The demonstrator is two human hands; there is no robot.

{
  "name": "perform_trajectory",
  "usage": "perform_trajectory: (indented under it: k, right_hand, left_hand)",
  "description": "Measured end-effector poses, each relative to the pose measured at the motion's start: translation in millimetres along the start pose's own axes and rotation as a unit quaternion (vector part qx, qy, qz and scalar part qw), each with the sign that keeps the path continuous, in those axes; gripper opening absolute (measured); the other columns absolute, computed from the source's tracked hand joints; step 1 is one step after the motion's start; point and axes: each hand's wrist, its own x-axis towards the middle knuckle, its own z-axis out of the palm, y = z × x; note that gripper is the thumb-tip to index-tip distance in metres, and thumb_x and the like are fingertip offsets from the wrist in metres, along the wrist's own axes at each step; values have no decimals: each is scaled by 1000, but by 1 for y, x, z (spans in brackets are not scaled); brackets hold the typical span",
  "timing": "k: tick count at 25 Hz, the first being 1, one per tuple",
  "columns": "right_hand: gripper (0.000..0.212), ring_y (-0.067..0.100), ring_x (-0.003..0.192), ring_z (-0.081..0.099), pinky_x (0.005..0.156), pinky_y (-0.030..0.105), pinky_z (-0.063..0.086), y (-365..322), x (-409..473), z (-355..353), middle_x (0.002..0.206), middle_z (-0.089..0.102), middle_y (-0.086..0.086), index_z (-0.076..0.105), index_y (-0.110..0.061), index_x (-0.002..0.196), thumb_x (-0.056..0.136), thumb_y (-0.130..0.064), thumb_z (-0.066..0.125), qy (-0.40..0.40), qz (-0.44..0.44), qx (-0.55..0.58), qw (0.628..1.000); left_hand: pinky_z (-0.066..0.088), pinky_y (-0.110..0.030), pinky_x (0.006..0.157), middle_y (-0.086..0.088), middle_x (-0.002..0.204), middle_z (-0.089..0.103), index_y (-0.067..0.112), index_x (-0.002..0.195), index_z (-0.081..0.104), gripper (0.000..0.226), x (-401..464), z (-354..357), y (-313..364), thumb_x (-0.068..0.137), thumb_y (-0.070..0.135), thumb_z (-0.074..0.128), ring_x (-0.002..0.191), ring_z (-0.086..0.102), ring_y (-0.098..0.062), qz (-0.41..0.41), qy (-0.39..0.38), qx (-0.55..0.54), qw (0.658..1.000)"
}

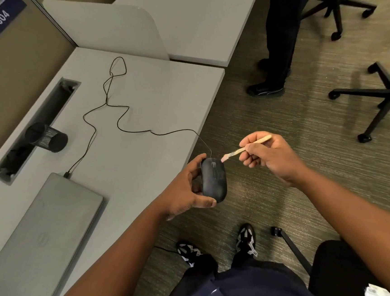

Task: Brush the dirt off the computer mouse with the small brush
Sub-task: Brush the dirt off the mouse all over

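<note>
My left hand (185,191) holds a black wired computer mouse (213,179) just off the desk's front edge, above the carpet, its top facing me. My right hand (269,156) pinches a small brush (248,147) with a pale wooden handle. The brush's bristle tip touches the front right corner of the mouse, near the buttons. The mouse's thin black cable (121,121) trails back across the grey desk (156,99) to a plug beside the laptop.
A closed grey laptop (43,229) lies on the desk at the left. A black mesh cup (47,137) lies on its side by a cable slot (36,128). Another person's legs (277,46) stand beyond the desk. Office chair bases (378,98) stand at the right.
</note>
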Motion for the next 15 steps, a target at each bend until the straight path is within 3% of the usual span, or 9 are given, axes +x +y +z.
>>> perform_trajectory:
  k: [3,6,11,15]
  right_hand:
    - [21,23,74,69,65,28,56,-9,1,-3,88,76,18,69,-6,109,94,-6,55,-38,-6,46,998]
    - [21,23,70,68,61,27,56,-14,0,-2,84,74,19,70,-6,105,91,-11,56,-112,8,60,992]
    - [22,22,64,66,58,29,54,-8,2,-2,79,73,20,73,-4,101,104,-6,51,-134,41,29,990]
    - [23,22,61,66,56,29,54,-7,7,-6,77,73,21,75,-6,96,101,-6,52,-117,41,26,992]
  left_hand:
    - [59,-38,102,9,166,35,47,164,19,125,1,-1,2,69,15,95,138,55,-15,-1,13,13,1000]
    - [59,-27,95,19,157,38,44,165,14,125,3,-2,4,75,7,92,126,57,8,-7,21,16,1000]
    - [61,-31,89,23,150,47,41,165,19,122,6,-1,7,77,-4,90,124,64,2,3,11,-4,1000]
    - [61,-29,88,21,153,46,40,165,21,120,7,1,10,77,-5,89,127,62,1,12,9,-3,1000]
